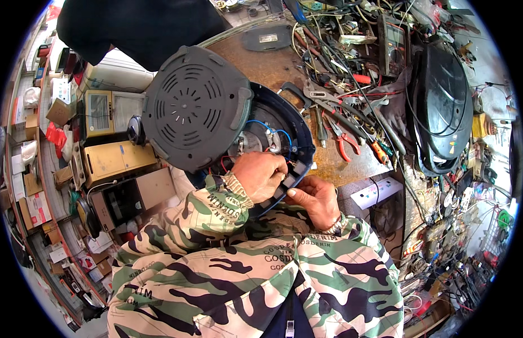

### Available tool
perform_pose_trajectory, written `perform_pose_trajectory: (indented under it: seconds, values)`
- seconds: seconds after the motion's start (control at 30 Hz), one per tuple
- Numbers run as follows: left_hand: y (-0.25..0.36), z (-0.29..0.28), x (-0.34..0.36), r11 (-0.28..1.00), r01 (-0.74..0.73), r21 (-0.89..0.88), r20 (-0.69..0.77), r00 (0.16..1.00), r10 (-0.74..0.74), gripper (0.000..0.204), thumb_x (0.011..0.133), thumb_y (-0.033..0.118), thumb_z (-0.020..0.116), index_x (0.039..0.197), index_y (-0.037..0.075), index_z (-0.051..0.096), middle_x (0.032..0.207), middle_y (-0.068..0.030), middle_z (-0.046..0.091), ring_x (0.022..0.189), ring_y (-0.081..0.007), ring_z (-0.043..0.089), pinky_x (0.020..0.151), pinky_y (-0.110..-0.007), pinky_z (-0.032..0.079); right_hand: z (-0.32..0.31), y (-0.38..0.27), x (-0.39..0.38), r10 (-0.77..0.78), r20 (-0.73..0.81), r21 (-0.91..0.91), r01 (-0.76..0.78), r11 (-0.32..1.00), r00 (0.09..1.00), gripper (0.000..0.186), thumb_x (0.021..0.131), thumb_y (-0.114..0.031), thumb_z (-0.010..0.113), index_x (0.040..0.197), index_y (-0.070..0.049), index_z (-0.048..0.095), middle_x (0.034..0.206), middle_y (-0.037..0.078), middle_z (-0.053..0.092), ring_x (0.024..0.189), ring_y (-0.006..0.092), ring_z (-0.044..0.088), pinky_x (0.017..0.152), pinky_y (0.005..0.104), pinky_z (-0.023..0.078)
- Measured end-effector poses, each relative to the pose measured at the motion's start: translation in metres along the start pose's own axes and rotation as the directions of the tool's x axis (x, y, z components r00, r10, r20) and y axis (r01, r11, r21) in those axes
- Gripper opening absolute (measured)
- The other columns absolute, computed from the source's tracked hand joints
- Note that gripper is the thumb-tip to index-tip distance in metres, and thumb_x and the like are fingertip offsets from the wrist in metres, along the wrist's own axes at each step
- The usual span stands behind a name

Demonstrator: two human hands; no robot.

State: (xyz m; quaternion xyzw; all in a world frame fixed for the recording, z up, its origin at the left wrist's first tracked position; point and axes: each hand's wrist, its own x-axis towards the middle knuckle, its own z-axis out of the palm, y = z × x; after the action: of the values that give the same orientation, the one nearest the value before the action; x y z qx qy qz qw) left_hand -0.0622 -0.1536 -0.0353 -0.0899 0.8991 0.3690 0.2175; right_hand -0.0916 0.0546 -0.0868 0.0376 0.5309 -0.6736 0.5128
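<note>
An opened appliance housing (302, 121), dark blue and round like an electric cooker's base, tilts at the table's edge against my front. Blue and red wires (264, 125) run across its inside. Its grey vented bottom cover (188, 107) is swung off to the left. My left hand (258, 176) reaches inside near the housing's front right wall, fingers curled and pinched; whatever is between them is hidden. With thumb and bent fingers, my right hand (316, 201) grips the housing's outer rim close beside the left.
Red-handled pliers (347, 142), a screwdriver (378, 151) and tangled cables lie on the wooden table (334, 169) to the right. Behind them sits a black shell (441, 107). A grey plate (267, 38) lies at the far edge. Cartons and appliances (118, 160) crowd the left; a white power strip (377, 193) is below the table.
</note>
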Motion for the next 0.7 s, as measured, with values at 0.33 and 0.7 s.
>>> perform_pose_trajectory:
  seconds: [0.33,0.7]
  values:
    - [-0.014,-0.030,-0.033,0.956,-0.027,-0.292,-0.387,0.917,-0.092,0.017,0.091,0.009,0.067,0.107,0.004,0.069,0.092,-0.0163,0.071,0.080,-0.0366,0.069,0.071,-0.041,0.054,0.009,-0.007,-0.003,-0.002,0.003,-0.012,0.002,1.000,1.000,0.042,0.096,-0.019,0.075,0.121,0.010,0.059,0.103,0.016,0.074,0.090,0.0176,0.069,0.082,0.0309,0.056]
    - [-0.019,0.013,-0.057,0.993,0.048,0.110,-0.447,0.895,0.006,0.016,0.082,0.005,0.073,0.097,0.007,0.067,0.089,-0.0117,0.067,0.083,-0.0343,0.067,0.073,-0.044,0.055,-0.035,0.002,0.010,-0.077,-0.057,-0.276,0.058,0.959,0.995,0.034,0.097,-0.018,0.072,0.118,0.007,0.063,0.099,0.012,0.073,0.090,0.0155,0.068,0.081,0.0303,0.055]
